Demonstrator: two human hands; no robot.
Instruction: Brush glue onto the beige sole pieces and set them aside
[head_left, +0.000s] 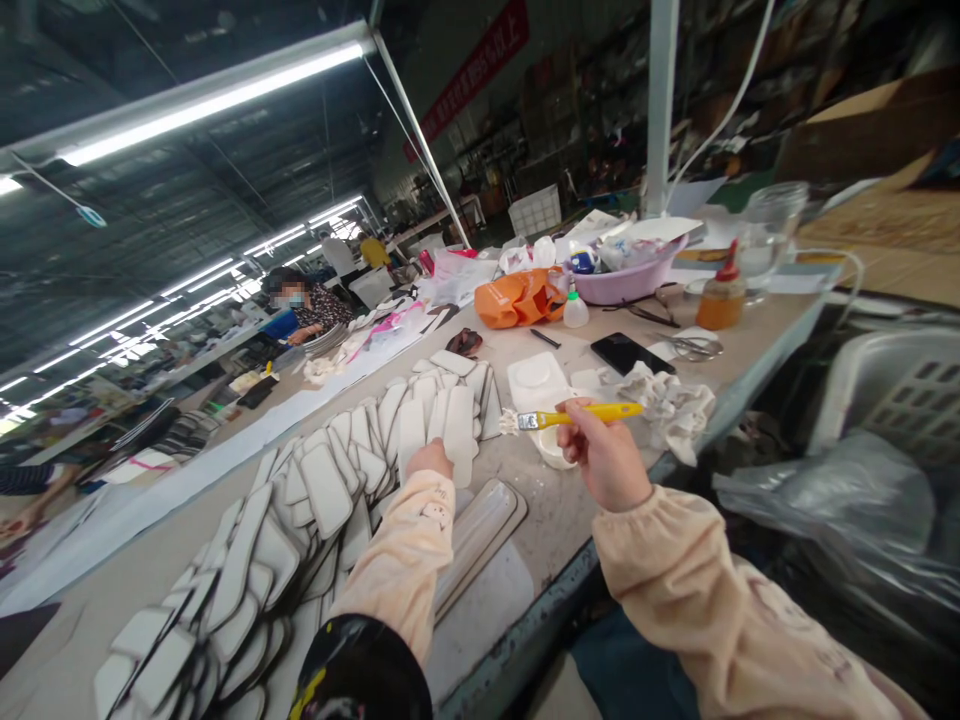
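Observation:
My right hand (609,455) is closed round the yellow handle of a brush (585,413), whose pale bristles point left. Under and behind the brush is a small white bowl (553,452), beside a white plastic lid (537,378). My left hand (430,461) touches the near end of white, rounded panels (454,425); its fingertips are mostly hidden, and I cannot make out its grip. A long heap of similar pieces (326,490) overlaps down the table to the left. Flat strips (480,535) lie near the table edge, right of my left sleeve.
Behind the brush lie a black phone (632,353), a crumpled cloth (671,400), scissors (694,346) and an orange bag (517,298). A glue bottle (721,298) stands near the right edge. A masked person (315,305) sits farther left.

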